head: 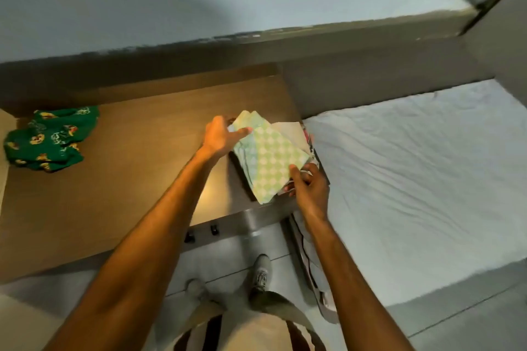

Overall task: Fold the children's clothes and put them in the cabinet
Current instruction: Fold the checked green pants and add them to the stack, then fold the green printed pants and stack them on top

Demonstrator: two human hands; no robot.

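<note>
A folded green-and-white checked garment [268, 157] lies on top of a small stack of folded clothes [293, 134] at the right end of the brown wooden desk [137, 168]. My left hand [219, 134] grips the stack's far left corner, thumb on the checked fabric. At the near right corner my right hand [308, 185] holds the stack, fingers curled under its edge. A crumpled dark green garment with yellow cartoon prints [48, 139] lies unfolded at the desk's far left.
A bed with a pale blue sheet [413, 174] stands directly right of the desk. A grey headboard wall [356, 80] runs behind both. My shoes [261, 273] stand on the grey tiled floor below the desk edge.
</note>
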